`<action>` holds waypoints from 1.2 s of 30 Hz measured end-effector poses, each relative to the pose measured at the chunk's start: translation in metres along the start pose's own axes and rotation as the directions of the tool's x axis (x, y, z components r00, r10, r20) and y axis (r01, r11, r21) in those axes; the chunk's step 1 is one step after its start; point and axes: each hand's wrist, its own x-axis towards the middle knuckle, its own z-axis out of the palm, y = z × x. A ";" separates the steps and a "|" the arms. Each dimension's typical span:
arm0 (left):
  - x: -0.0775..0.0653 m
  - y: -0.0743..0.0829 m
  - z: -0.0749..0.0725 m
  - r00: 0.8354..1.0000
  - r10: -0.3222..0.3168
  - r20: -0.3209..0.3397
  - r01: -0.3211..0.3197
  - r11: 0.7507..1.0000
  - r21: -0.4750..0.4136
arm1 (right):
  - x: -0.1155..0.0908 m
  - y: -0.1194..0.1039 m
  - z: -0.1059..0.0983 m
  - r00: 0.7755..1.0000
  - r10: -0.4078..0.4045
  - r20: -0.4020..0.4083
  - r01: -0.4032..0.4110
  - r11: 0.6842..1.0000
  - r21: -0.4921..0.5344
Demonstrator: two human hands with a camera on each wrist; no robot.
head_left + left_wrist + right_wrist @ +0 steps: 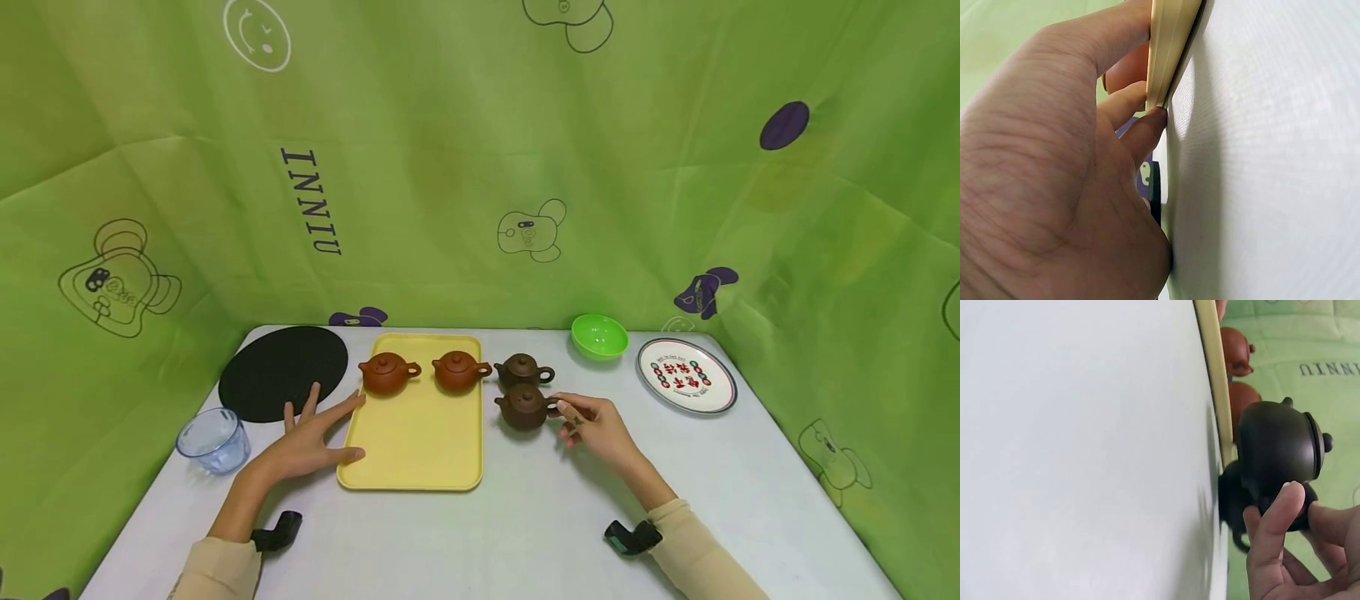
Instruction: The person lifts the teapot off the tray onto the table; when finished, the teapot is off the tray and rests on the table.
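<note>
My right hand (596, 429) pinches the handle of a dark brown teapot (525, 408). The right wrist view shows this teapot (1279, 444) lifted off the white table, lid on. Just behind it stands a second dark brown teapot (521, 369), partly covered by the first. My left hand (303, 442) has its fingers spread, with thumb and index finger at the left rim of a yellow tray (412, 454). Two reddish-brown teapots, one at the left (386, 373) and one at the right (457, 372), sit at the tray's far end, handles pointing right.
Behind my left hand lies a round black mat (281, 375), with a clear blue glass bowl (217, 442) at its near side. A green bowl (600, 337) and a white plate (686, 377) with red characters are at the back right. Green cloth (450, 167) hangs around the table.
</note>
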 end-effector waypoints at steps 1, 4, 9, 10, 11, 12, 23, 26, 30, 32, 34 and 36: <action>0.000 0.000 0.000 1.000 -0.001 0.000 0.001 1.000 0.000 | 0.000 0.002 -0.003 1.000 0.009 -0.004 -0.009 1.000 0.006; 0.000 0.000 -0.001 1.000 -0.001 -0.001 0.001 1.000 -0.004 | -0.002 0.006 -0.011 0.999 0.031 -0.021 -0.031 0.999 0.014; 0.001 -0.001 0.000 1.000 -0.002 -0.002 0.002 1.000 0.005 | -0.005 0.009 -0.026 0.998 0.034 -0.046 -0.034 0.999 -0.005; 0.001 -0.001 0.000 1.000 -0.002 -0.001 0.002 1.000 0.004 | -0.005 0.010 -0.029 0.998 0.030 -0.050 -0.031 0.999 -0.013; 0.001 -0.002 0.000 1.000 -0.004 -0.001 0.004 1.000 0.005 | -0.005 0.011 -0.032 0.998 0.029 -0.055 -0.030 0.999 -0.015; 0.001 -0.002 0.000 1.000 -0.005 0.000 0.005 1.000 0.005 | -0.005 0.012 -0.035 0.998 0.026 -0.060 -0.027 0.999 -0.018; 0.001 -0.003 0.001 1.000 0.005 -0.002 -0.005 1.000 -0.005 | -0.002 0.017 -0.058 0.994 0.026 -0.105 -0.031 0.998 -0.045; 0.001 -0.002 0.001 1.000 0.008 -0.004 -0.008 1.000 -0.006 | -0.001 0.019 -0.063 0.992 0.029 -0.121 -0.037 0.997 -0.062; 0.000 -0.002 0.001 1.000 0.006 -0.002 -0.006 1.000 -0.006 | 0.003 0.023 -0.069 0.989 0.045 -0.139 -0.054 0.996 -0.065; 0.000 -0.002 0.001 1.000 0.004 0.000 -0.004 1.000 -0.004 | 0.005 0.025 -0.071 0.988 0.053 -0.147 -0.063 0.996 -0.063; 0.000 -0.002 0.001 1.000 0.003 0.001 -0.003 1.000 -0.002 | 0.006 0.027 -0.072 0.987 0.055 -0.154 -0.065 0.996 -0.064; 0.000 -0.002 0.000 1.000 0.001 0.002 -0.001 1.000 -0.001 | 0.007 0.028 -0.073 0.985 0.061 -0.159 -0.072 0.996 -0.059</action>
